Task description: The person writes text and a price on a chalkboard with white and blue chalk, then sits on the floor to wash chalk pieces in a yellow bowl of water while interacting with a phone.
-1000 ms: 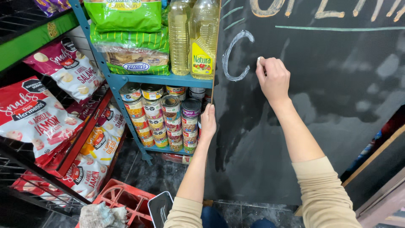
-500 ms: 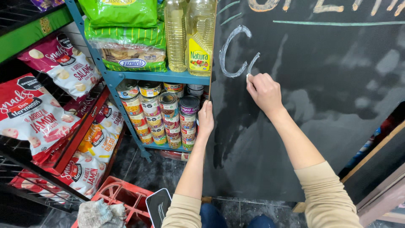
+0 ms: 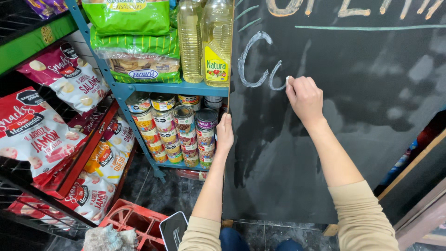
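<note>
- Head view: your right hand (image 3: 305,96) is closed in a fist against the chalkboard (image 3: 353,116), fingers pinching a white chalk (image 3: 287,79) whose tip just shows at the top of the fist.
- The chalk tip touches the board at the end of a small curved white stroke (image 3: 275,76), just right of a larger curved stroke (image 3: 251,60).
- Your left hand (image 3: 225,133) grips the board's left edge, fingers wrapped round it, thumb on the near side.
- The board stands upright on the floor, leaning beside a blue shelf (image 3: 186,88). More chalk marks and a green line (image 3: 367,28) run along the board's top.
- On the shelf: two oil bottles (image 3: 204,42) just left of the board's edge, bagged goods (image 3: 134,51) beside them, stacked cans (image 3: 181,130) on the level below, close to your left hand.
- Far left: snack bags (image 3: 42,130) on a dark rack.
- Bottom: a red crate (image 3: 134,223) on the floor, a small slate (image 3: 173,228) touching it, a grey rag (image 3: 104,239) near.
</note>
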